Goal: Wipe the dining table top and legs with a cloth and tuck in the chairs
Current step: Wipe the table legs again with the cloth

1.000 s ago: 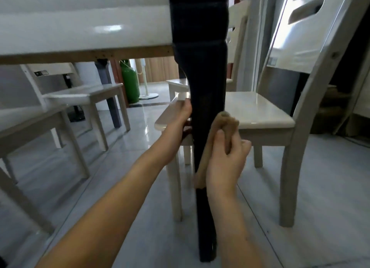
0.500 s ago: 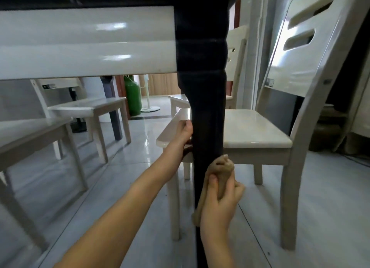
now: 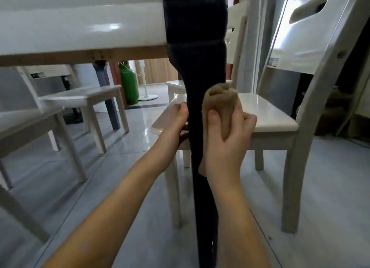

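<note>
Under the table edge, centre of view: 1 dark table leg (image 3: 197, 91), upright, running from the white apron (image 3: 80, 25) down to the grey tiled floor (image 3: 330, 187).

Your right hand (image 3: 226, 135): fingers curled together and clamped on 1 tan cloth (image 3: 220, 103), which you press against the right face of the leg about halfway up. A tail of the cloth hangs below your palm, along the leg.

Your left hand (image 3: 178, 121): placed on the left side of the same leg at about the same height, thumb against the near-left edge. Its other fingers pass behind the leg, so you cannot tell whether they close around it.

Right of the leg, just beyond it: 1 white chair (image 3: 280, 119), seat facing the table, slotted backrest at upper right, pulled out rather than tucked in.

Left, under the table: 2 further white chairs (image 3: 84, 97), plus 1 more seat edge at far left.

Far centre: 1 green gas cylinder (image 3: 129, 83) on the floor, a white fan stand (image 3: 148, 96) just right of it.
</note>
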The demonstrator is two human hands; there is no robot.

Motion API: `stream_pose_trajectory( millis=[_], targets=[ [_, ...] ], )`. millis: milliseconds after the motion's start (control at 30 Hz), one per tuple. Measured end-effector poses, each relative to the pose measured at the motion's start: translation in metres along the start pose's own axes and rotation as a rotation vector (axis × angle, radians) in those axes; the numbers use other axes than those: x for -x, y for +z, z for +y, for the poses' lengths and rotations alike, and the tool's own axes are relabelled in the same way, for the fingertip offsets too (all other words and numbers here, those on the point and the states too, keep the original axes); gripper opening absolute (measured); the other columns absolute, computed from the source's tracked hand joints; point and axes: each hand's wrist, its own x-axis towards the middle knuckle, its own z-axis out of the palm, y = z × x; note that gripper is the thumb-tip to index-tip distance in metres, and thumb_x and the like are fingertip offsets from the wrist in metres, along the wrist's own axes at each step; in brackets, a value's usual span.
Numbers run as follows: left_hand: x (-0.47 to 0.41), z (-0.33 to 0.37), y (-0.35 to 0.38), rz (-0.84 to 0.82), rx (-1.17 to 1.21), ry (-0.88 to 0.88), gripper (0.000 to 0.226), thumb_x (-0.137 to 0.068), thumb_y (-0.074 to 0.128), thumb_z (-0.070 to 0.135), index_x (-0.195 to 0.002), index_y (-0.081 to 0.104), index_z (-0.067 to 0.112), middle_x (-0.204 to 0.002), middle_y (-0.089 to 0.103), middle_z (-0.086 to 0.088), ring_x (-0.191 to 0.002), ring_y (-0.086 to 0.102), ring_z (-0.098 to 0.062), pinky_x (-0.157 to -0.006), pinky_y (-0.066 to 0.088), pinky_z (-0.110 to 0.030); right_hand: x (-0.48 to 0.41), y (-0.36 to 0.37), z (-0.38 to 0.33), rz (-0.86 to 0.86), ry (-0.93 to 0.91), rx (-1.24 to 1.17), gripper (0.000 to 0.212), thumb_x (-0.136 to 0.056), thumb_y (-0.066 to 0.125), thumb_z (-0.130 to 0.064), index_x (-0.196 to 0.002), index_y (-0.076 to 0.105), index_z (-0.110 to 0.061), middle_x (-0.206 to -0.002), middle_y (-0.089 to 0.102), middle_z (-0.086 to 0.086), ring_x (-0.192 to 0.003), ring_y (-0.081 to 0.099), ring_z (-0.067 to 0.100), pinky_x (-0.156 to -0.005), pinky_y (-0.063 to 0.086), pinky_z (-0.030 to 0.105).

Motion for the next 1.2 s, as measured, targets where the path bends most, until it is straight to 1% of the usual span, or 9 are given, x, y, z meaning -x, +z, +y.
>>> stream_pose_trajectory(
  millis=[200,333,433,500,633,733,900,1100,1200],
  targets=[
    [-0.002,0.003,0.003,0.032,0.016,-0.052,0.056,-0.092,0.029,0.056,-0.136,0.042,0.025,-0.131,0.054,0.002,-0.116,0.054,-0.014,-0.101,0.043,-0.033,0.092,-0.029,0.075,0.009,0.262,0.016,0.035,-0.095,0.052,-0.037,-0.126,0.056,-0.022,-0.111,0.042,-0.007,-0.099,0.055,0.004,-0.084,0.05,0.023],
    [0.002,0.008,0.007,0.087,0.103,-0.07,0.033,-0.097,0.036,0.048,-0.115,0.049,0.024,-0.133,0.053,-0.005,-0.12,0.052,-0.023,-0.106,0.04,-0.043,0.125,-0.036,0.096,0.033,0.321,0.051,0.026,-0.093,0.047,-0.031,-0.114,0.052,-0.045,-0.11,0.041,-0.021,-0.102,0.052,-0.005,-0.085,0.041,0.006],
    [0.008,-0.001,0.012,0.138,0.127,0.015,0.019,-0.098,0.038,0.047,-0.098,0.051,0.033,-0.115,0.06,0.006,-0.109,0.058,-0.012,-0.097,0.046,-0.034,0.125,-0.036,0.099,0.052,0.337,0.092,0.032,-0.094,0.048,-0.036,-0.116,0.059,-0.016,-0.109,0.044,-0.004,-0.094,0.05,-0.009,-0.08,0.039,0.002],
    [0.016,-0.013,0.015,0.168,0.064,0.12,0.025,-0.103,0.029,0.039,-0.105,0.054,0.034,-0.113,0.062,0.012,-0.109,0.06,-0.004,-0.097,0.047,-0.028,0.129,-0.039,0.095,0.057,0.361,0.111,0.041,-0.096,0.053,-0.034,-0.125,0.055,-0.005,-0.112,0.045,0.005,-0.096,0.049,-0.012,-0.082,0.039,0.003],
    [0.049,-0.054,0.017,0.245,-0.092,0.239,0.028,-0.102,0.032,0.019,-0.124,0.049,0.015,-0.123,0.058,0.0,-0.119,0.056,-0.014,-0.103,0.045,-0.039,0.156,-0.053,0.076,0.075,0.526,0.115,0.04,-0.097,0.055,-0.021,-0.136,0.05,-0.013,-0.122,0.049,0.004,-0.107,0.052,-0.008,-0.09,0.041,0.008],
    [0.103,-0.092,0.016,0.249,-0.277,0.07,0.022,-0.099,0.039,0.009,-0.113,0.057,0.008,-0.109,0.062,-0.003,-0.105,0.06,-0.013,-0.092,0.05,-0.03,0.187,-0.077,0.057,0.099,0.715,0.186,0.04,-0.095,0.055,-0.031,-0.133,0.052,-0.018,-0.121,0.053,0.005,-0.111,0.056,0.01,-0.097,0.048,0.034],
    [0.233,-0.104,0.018,0.04,-0.398,-0.405,0.018,-0.095,0.047,0.025,-0.101,0.061,0.017,-0.094,0.065,0.005,-0.094,0.063,-0.012,-0.084,0.052,-0.033,0.234,-0.141,-0.001,0.046,1.008,0.362,0.035,-0.095,0.057,-0.028,-0.129,0.055,-0.02,-0.113,0.051,0.004,-0.103,0.056,0.011,-0.093,0.047,0.032],
    [0.326,0.025,0.038,-0.031,-0.313,-0.788,0.018,-0.092,0.049,0.023,-0.104,0.062,0.02,-0.1,0.068,0.007,-0.099,0.064,-0.007,-0.086,0.048,-0.019,0.206,-0.203,-0.124,-0.216,1.138,0.651,0.04,-0.093,0.061,-0.012,-0.132,0.053,-0.008,-0.111,0.044,0.001,-0.085,0.045,-0.008,-0.083,0.027,-0.007],
    [0.32,0.143,0.051,-0.008,-0.283,-0.935,0.021,-0.092,0.048,0.022,-0.107,0.063,0.019,-0.105,0.068,0.005,-0.102,0.062,-0.003,-0.088,0.046,-0.015,0.142,-0.215,-0.205,-0.292,1.19,0.731,0.045,-0.093,0.06,-0.013,-0.137,0.049,-0.008,-0.115,0.039,0.001,-0.092,0.039,-0.009,-0.081,0.021,-0.01]
  ],
)
